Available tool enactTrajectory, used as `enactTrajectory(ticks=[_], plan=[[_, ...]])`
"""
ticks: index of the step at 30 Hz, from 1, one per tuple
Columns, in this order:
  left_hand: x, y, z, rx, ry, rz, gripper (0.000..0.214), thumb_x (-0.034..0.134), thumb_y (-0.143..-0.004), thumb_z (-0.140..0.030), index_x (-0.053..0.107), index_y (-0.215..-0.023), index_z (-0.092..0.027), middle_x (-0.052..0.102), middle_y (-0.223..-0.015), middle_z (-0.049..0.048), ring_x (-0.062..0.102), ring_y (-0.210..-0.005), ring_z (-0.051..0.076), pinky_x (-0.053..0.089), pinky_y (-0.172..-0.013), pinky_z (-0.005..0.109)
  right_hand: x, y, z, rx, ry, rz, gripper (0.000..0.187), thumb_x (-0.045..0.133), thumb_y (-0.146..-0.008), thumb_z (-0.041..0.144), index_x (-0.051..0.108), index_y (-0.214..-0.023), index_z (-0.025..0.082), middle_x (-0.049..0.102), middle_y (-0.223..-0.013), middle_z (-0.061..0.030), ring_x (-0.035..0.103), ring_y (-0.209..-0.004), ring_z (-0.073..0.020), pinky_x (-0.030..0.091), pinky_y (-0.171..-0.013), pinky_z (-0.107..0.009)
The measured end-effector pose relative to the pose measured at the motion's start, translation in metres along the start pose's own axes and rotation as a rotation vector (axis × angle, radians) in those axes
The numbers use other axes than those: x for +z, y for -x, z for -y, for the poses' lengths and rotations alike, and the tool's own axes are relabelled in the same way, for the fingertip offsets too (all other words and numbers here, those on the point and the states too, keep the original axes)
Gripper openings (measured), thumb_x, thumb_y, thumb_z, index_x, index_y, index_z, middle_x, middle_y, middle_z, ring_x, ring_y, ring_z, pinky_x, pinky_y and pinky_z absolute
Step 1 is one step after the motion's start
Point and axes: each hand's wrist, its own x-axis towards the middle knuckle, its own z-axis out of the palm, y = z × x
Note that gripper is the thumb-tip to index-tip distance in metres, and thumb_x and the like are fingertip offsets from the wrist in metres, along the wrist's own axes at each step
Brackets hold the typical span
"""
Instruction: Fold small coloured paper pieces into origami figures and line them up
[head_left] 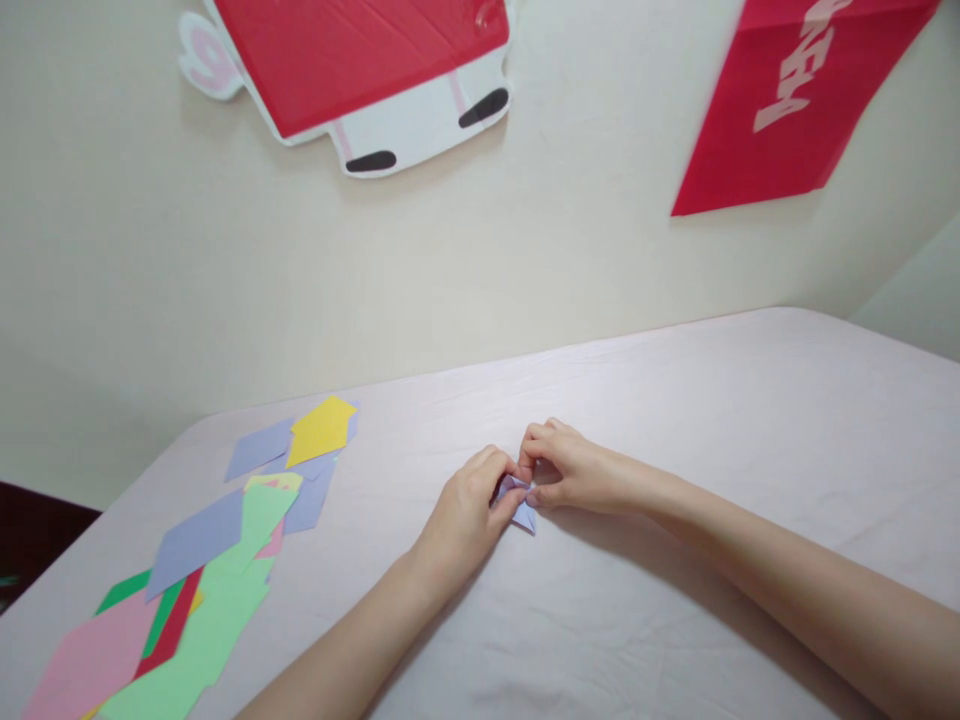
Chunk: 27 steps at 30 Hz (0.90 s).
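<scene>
A small folded piece of lavender paper (524, 515) lies low over the pale cloth, between both hands. My left hand (474, 500) pinches its left side, thumb on top and fingers curled behind. From the right, my right hand (564, 468) pinches the upper right edge of the same paper between thumb and fingertips. The two hands nearly touch at the fingertips. Creases and a pointed lower corner of the paper show below the left thumb; the rest is covered by the fingers.
Loose coloured sheets lie at the left, among them a yellow sheet (322, 430), a pink sheet (97, 650) and a light green sheet (217, 620). The cloth-covered surface (712, 420) meets a wall, where a red hanging (795, 120) and a cartoon cut-out (420, 130) are fixed.
</scene>
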Motion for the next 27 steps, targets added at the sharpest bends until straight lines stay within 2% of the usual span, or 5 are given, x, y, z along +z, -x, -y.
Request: enactTrajectory(ticks=[6, 13, 22, 27], plan=[[-0.0001, -0.0002, -0.0018, 0.013, 0.018, -0.003, 0.014, 0.056, -0.081, -0.008, 0.058, -0.084, -0.021, 0.062, -0.087, 0.0001, 0.059, -0.081, 0.017, 0.044, -0.075, 0.027, 0.0005, 0.0017, 0.0028, 0.001, 0.014, -0.014, 0.015, 0.074, -0.072, 0.020, 0.061, -0.080, 0.021, 0.057, -0.090, -0.0033, 0.048, -0.094, -0.0240, 0.040, -0.083, -0.036], [0.0038, 0.0001, -0.0009, 0.030, 0.015, -0.012, 0.013, 0.055, -0.082, -0.008, 0.056, -0.083, -0.021, 0.060, -0.085, 0.0001, 0.058, -0.081, 0.017, 0.043, -0.074, 0.028, -0.0015, 0.0007, 0.0056, 0.016, 0.034, 0.011, 0.016, 0.074, -0.072, 0.018, 0.060, -0.080, 0.020, 0.057, -0.091, -0.0038, 0.047, -0.095, -0.0243, 0.040, -0.083, -0.036], [-0.0003, -0.0020, 0.0022, 0.060, 0.047, 0.025, 0.015, 0.057, -0.082, -0.006, 0.056, -0.082, -0.021, 0.060, -0.085, -0.0007, 0.058, -0.081, 0.016, 0.043, -0.075, 0.026, -0.0057, 0.0027, 0.0091, 0.024, 0.063, 0.061, 0.017, 0.072, -0.074, 0.016, 0.058, -0.082, 0.020, 0.057, -0.094, -0.0044, 0.046, -0.097, -0.0248, 0.040, -0.082, -0.035], [-0.0005, -0.0007, 0.0024, 0.068, 0.050, 0.029, 0.016, 0.056, -0.082, -0.006, 0.056, -0.083, -0.021, 0.060, -0.086, -0.0004, 0.058, -0.083, 0.017, 0.044, -0.077, 0.027, -0.0044, 0.0026, 0.0073, 0.014, 0.089, 0.059, 0.020, 0.072, -0.070, 0.018, 0.057, -0.082, 0.020, 0.056, -0.095, -0.0050, 0.045, -0.097, -0.0258, 0.041, -0.083, -0.037]])
